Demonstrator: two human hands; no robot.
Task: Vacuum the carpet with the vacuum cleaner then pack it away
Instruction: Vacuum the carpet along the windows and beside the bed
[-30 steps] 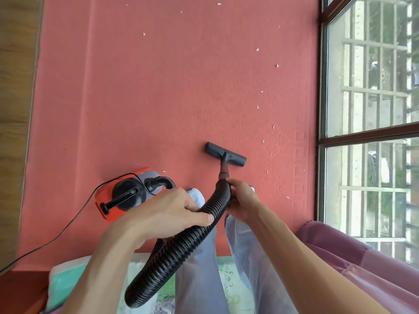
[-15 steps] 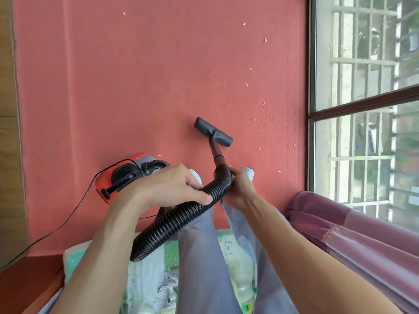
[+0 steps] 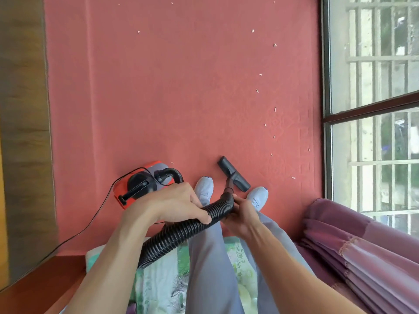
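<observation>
A small orange and black vacuum cleaner sits on the red carpet to the left of my feet. Its black ribbed hose loops from the body back toward me. My left hand is closed over the hose from above. My right hand grips the hose end by the short wand. The black floor nozzle rests on the carpet between my feet, tilted. White scraps lie scattered on the carpet toward the window.
A window with bars runs along the right. Folded purple curtain fabric lies at lower right. A black power cord trails left from the vacuum. A wooden floor strip borders the carpet on the left. My feet wear pale shoes.
The nozzle has been pulled back toward me and now lies between my feet. Both hands have kept their grip on the hose; the view has shifted.
</observation>
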